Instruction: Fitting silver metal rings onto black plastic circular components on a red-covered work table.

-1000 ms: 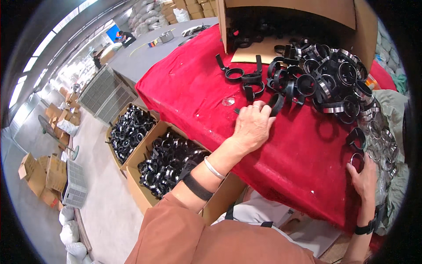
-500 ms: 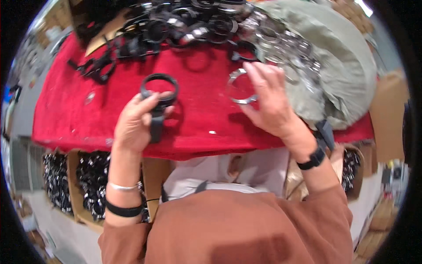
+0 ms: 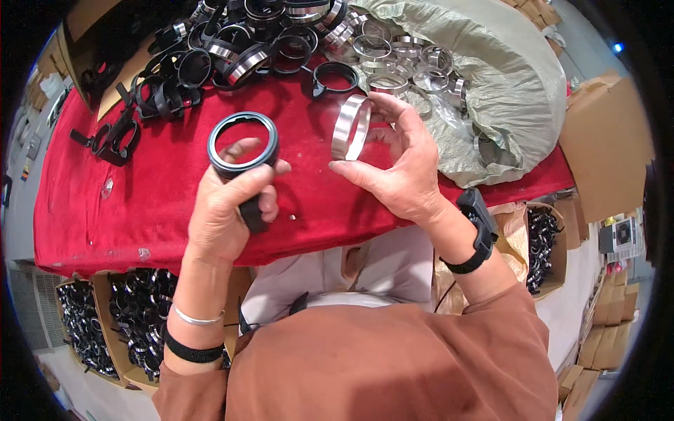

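My left hand grips a black ring with a short handle. Its round opening faces up, and a pale line runs around the rim. The thumb lies across the ring's near side, one fingertip shows through the opening, and the dark handle hangs below the palm. In my right hand, a wide silver metal ring stands on edge, pinched between thumb and fingers. The two rings are apart, above a red cloth. Just beyond the silver ring lies another black ring.
Black ring pieces, some with silver bands, are heaped at the far left. Loose silver rings lie on a pale woven sack at the far right. Below the table edge stand cardboard boxes full of dark and shiny parts.
The silver ring has turned from showing its opening to showing its side band and moved slightly left. The black ring is tilted more toward me. The view has shifted a little.
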The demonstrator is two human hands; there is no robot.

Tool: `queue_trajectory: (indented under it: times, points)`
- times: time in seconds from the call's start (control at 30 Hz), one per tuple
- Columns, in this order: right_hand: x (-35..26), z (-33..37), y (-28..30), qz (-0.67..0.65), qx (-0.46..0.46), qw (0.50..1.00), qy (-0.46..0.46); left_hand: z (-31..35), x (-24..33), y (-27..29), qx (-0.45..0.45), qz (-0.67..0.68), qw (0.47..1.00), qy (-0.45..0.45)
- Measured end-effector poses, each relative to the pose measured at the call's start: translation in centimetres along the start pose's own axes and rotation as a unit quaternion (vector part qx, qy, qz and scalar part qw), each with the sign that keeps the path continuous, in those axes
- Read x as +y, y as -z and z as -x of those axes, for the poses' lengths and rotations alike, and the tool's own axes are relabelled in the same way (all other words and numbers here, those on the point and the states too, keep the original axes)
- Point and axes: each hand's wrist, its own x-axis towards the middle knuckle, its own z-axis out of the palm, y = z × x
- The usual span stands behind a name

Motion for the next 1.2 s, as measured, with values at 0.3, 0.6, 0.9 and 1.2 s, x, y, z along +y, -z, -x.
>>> queue_trajectory:
  times: [0.3,0.6,0.9,1.2]
  points:
    - [-2.9,0.4,-1.2,-0.063,-0.029,0.975,-0.211,-0.8,-1.9,-3.5,-0.045,-0.035,0.998,-0.006]
    - [-4.8,-0.1,0.8,0.309,-0.149,0.907,0.246,-1.2,-1.8,-0.4,-0.087,0.032,0.996,0.001]
    - [-4.7,-0.4,-0.7,0.366,-0.185,0.862,0.298,-1.4,-1.5,0.1,-0.091,-0.046,0.995,-0.021]
    - [-5.1,-2.0,0.2,0.164,-0.217,0.961,0.044,0.2,-0.2,-0.7,-0.088,-0.029,0.993,0.076]
